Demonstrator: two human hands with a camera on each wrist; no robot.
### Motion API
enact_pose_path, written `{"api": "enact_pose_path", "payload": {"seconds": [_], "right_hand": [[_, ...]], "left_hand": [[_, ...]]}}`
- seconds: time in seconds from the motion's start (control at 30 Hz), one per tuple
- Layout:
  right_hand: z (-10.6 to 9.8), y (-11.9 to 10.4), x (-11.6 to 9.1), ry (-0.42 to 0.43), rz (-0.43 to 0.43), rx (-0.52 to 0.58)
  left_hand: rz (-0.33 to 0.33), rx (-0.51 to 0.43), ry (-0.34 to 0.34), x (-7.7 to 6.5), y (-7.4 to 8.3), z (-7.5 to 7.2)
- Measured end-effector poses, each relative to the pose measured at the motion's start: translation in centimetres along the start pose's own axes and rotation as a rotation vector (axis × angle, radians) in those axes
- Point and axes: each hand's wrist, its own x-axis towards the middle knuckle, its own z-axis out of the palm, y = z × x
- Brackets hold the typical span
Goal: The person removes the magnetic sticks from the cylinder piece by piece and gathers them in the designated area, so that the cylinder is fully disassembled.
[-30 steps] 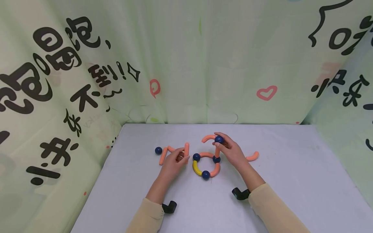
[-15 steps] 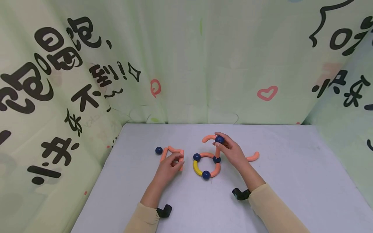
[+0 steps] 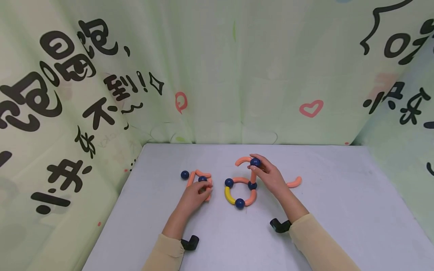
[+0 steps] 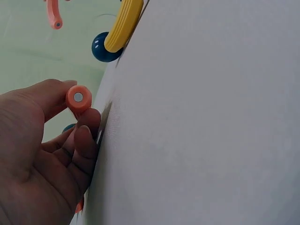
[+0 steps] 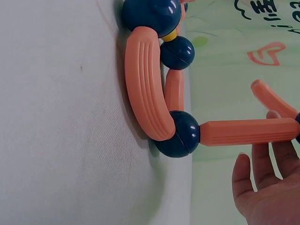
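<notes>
Head view, left of centre: salmon-orange plastic rod point(image 4: 78, 97), axis up-frame, pinched by my left hand point(image 3: 194, 196); rightward, navy plastic ball point(image 3: 255, 162), gripped by my right hand point(image 3: 270, 176).

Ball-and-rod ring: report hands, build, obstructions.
Left hand pinches orange rod. Right hand grips blue ball atop upright rod. Ring closed, on table. Loose ball beyond left hand, clear of ring.
</notes>
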Motion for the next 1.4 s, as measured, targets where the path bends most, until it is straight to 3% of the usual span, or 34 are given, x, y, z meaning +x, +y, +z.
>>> {"api": "enact_pose_path", "payload": {"seconds": [0.57,0.83,1.4], "right_hand": [[-0.1,-0.1,-0.1,-0.013,0.001,0.005],[0.0,-0.1,0.0,-0.014,0.021,0.009],[-0.1,0.0,-0.2,-0.006,-0.009,0.024]], "left_hand": [[-0.028,0.086,-0.041,0.4,0.6,-0.5],[0.004,0.167,-0.035,0.6,0.5,-0.3],[0.032,0.176,-0.027,0.7,1.2,-0.1]]}}
